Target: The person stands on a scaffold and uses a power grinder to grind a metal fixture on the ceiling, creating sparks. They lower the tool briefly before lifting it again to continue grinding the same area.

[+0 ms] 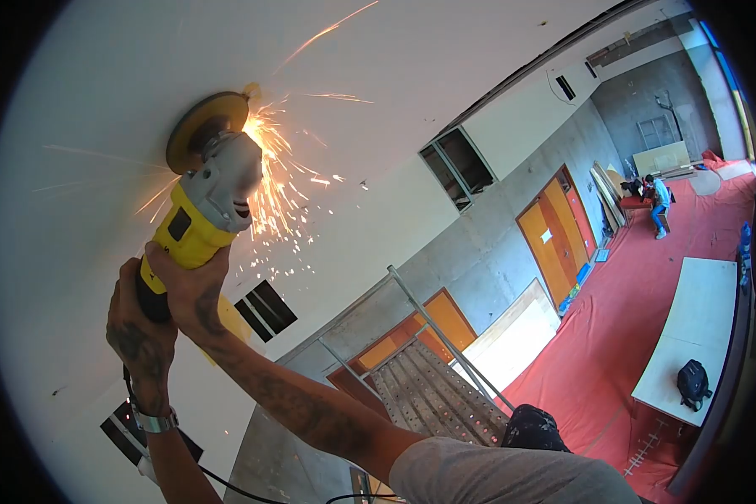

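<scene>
Right hand (195,281) closed firmly round the yellow body of my angle grinder (195,223), I have the left hand (139,323) wrapped about its dark rear end, fingers curled in on it. From the head view, the tool is raised overhead, its disc (185,143) tilted with the edge at the pale ceiling (101,109), and orange sparks (273,172) spray from that spot, thickest just beside the grinder's metal head. Small dark marks show on the yellow casing, along with a dark patch on its side, but I can't read a brand or any lettering there. A metal-banded watch (156,420) sits on my left wrist; its dial isn't legible either.

Below my right arm is a perforated metal platform (433,395) with a tubular rail. Farther off, a white paper (547,236) is stuck on an orange door (563,252), too small to read. Red sheeting (601,353) covers the floor, and a dark backpack (694,385) rests on a long white table (689,307). Well away, another person (660,206) in blue is near some leaning boards (609,197).
</scene>
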